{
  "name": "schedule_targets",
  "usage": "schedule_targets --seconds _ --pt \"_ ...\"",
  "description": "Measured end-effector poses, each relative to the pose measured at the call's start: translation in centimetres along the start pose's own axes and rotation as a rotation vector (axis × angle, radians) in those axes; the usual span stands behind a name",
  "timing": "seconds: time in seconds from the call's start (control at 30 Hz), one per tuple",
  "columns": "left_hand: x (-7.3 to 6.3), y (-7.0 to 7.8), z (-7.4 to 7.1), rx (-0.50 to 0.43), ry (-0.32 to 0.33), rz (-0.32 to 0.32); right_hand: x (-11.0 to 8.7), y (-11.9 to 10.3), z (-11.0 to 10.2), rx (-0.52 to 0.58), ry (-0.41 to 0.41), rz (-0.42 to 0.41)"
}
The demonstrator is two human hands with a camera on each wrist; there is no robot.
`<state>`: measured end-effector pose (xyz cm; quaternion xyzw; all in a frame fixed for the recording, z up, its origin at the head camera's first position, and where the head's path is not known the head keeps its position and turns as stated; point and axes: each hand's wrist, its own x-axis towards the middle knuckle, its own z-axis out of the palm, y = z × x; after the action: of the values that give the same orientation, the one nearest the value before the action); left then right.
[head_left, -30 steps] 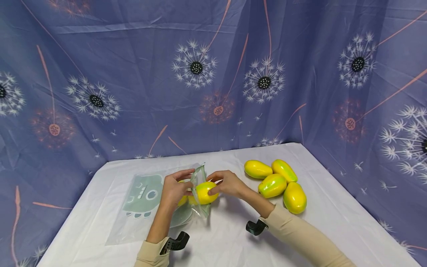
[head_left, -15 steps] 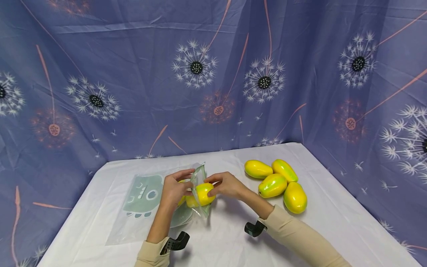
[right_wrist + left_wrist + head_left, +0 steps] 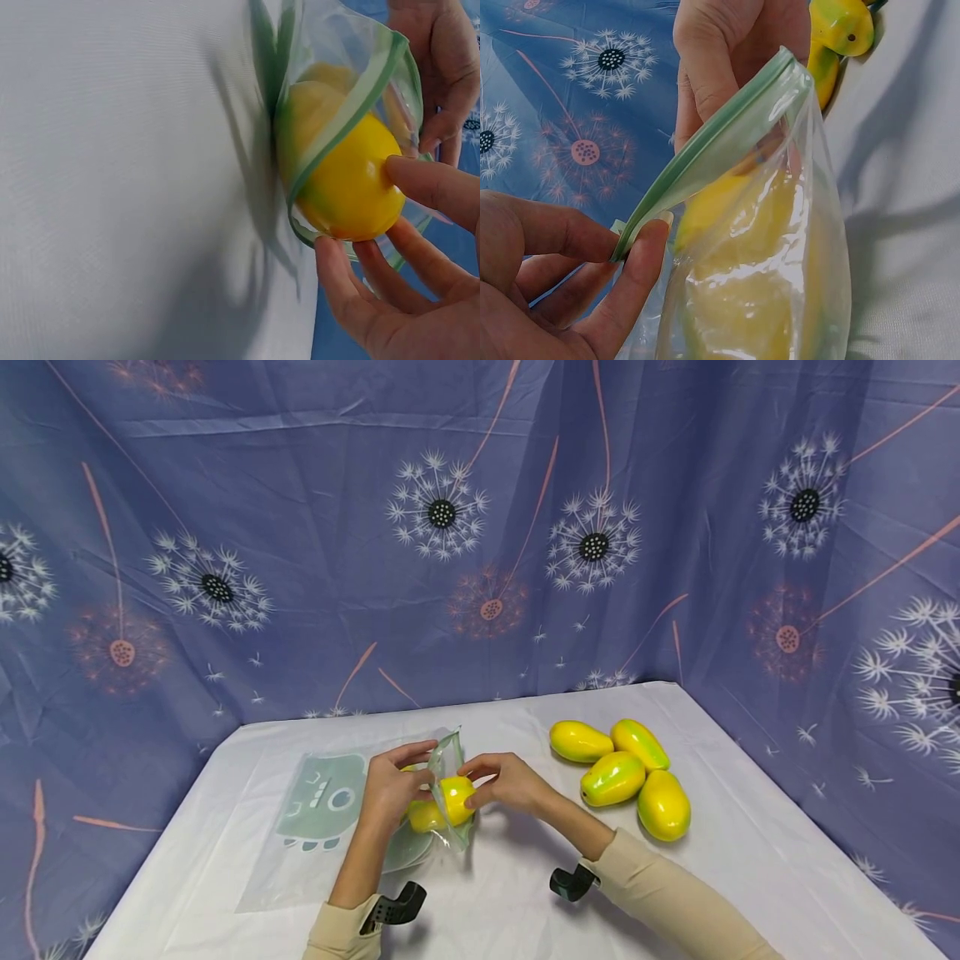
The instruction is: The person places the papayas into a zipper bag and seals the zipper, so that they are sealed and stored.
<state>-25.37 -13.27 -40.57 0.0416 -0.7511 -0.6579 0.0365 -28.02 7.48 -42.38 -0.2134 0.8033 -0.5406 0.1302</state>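
My left hand (image 3: pixel 395 785) pinches the green zip edge of a clear zip bag (image 3: pixel 826 247) between thumb and fingers, and the bag's mouth stands open toward the right. A yellow-green oval fruit (image 3: pixel 358 180) is partly inside that mouth. The fingertips of my right hand (image 3: pixel 512 782) grip its outer end. Deeper in the bag, more yellow fruit (image 3: pixel 322 79) shows through the plastic; how many is unclear. In the left wrist view, the bag's edge and plastic hide much of the held fruit.
Several yellow-green fruits (image 3: pixel 612 777) lie grouped on the white tablecloth (image 3: pixel 525 877) at right. Flat clear plastic with a green cartoon-monster print (image 3: pixel 326 793) lies at left; I cannot tell whether it is a separate bag. A blue dandelion-print curtain (image 3: pixel 480 543) surrounds the table.
My right hand has moved left and slightly nearer, pushing the fruit farther into the bag's mouth. The left hand has stayed at the zip edge.
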Motion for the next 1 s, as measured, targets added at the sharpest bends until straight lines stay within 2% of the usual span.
schedule_targets --seconds 0.43,0.73,1.0 --pt "0.0 0.0 0.0 0.004 0.01 0.002 0.1 0.4 1.1 -0.039 0.024 0.042" --pt "-0.1 0.0 0.0 -0.005 0.005 0.008 0.0 0.5 1.0 -0.088 -0.032 0.013" --pt "-0.2 0.1 0.0 -0.008 0.008 0.005 -0.1 0.6 0.9 -0.084 -0.074 -0.011"
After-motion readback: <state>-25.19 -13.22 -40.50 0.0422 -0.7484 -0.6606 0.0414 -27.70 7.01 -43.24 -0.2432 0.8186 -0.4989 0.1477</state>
